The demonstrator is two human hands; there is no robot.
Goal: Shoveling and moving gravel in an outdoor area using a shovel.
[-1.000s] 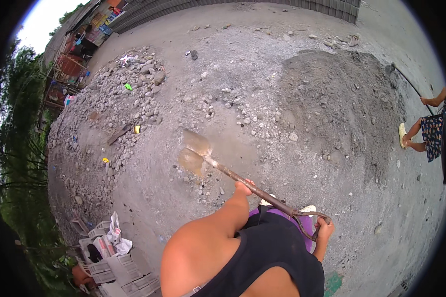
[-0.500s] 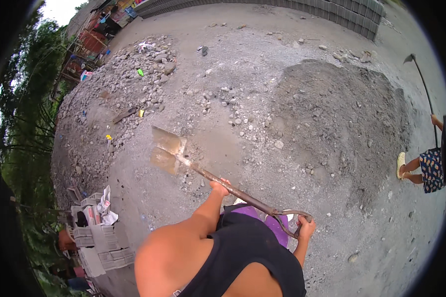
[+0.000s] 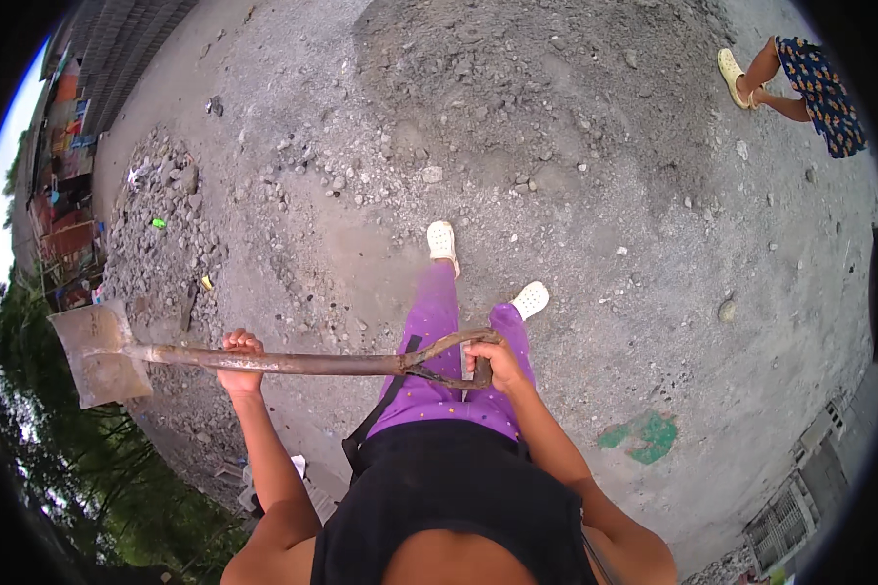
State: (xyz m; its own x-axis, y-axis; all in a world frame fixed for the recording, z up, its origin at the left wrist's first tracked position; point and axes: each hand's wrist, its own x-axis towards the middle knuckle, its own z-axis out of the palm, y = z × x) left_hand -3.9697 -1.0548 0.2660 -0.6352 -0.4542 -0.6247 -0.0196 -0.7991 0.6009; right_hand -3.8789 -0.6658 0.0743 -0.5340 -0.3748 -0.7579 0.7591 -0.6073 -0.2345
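Across the front of my body I hold a shovel (image 3: 307, 364), its shaft nearly level. My left hand (image 3: 241, 363) is closed round the shaft near the blade, palm side partly hidden by it. The D-shaped handle at the other end is gripped by my right hand (image 3: 498, 363), fingers wrapped on the crossbar. The flat, rusty blade (image 3: 99, 353) points to the left and carries no visible load. Below the shaft show my purple trousers (image 3: 439, 322) and white clogs (image 3: 441, 242).
A dark gravel and sand heap (image 3: 546, 88) lies ahead. To the left is a stone pile (image 3: 156, 234). Another person's legs, in patterned shorts (image 3: 821, 96), stand at the far right. Stacked grey blocks (image 3: 127, 54) line the far left. A green patch (image 3: 644, 437) marks the ground at right.
My body and view have turned to the right. The shovel has swung from pointing forward-left to nearly level, blade to the left. Both hands keep their grip.
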